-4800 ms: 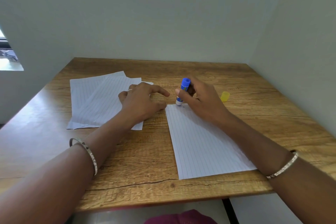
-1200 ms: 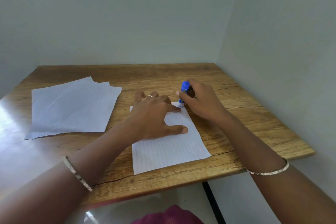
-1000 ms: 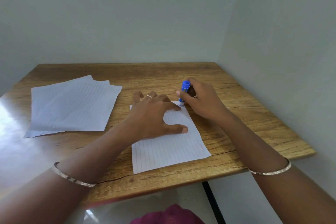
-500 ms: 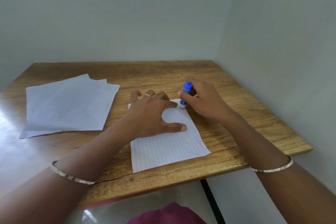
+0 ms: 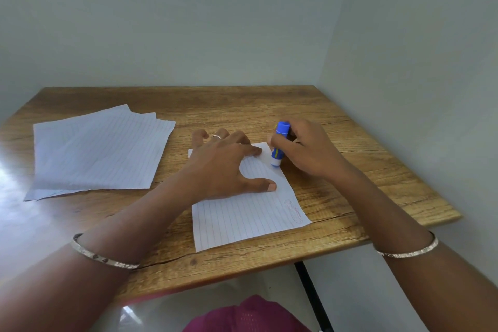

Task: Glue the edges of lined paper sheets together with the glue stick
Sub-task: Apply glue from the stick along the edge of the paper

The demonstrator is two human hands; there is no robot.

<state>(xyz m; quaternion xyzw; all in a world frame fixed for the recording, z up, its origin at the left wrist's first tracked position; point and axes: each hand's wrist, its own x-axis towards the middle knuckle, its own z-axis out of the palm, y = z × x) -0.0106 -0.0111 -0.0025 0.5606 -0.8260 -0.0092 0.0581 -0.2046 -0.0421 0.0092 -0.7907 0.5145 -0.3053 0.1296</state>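
A single lined sheet lies on the wooden table in front of me. My left hand presses flat on its upper half, fingers spread. My right hand grips a blue glue stick, held nearly upright with its white tip down on the sheet's right edge, near the far corner. A faint red mark shows near the sheet's lower right corner.
A loose pile of lined sheets lies on the left side of the table. Walls close in behind and to the right. The table's right and near edges are close to the single sheet. A black table leg runs below.
The glue stick's tip has slid a little toward me along the sheet's right edge. My left hand stays pressed on the sheet.
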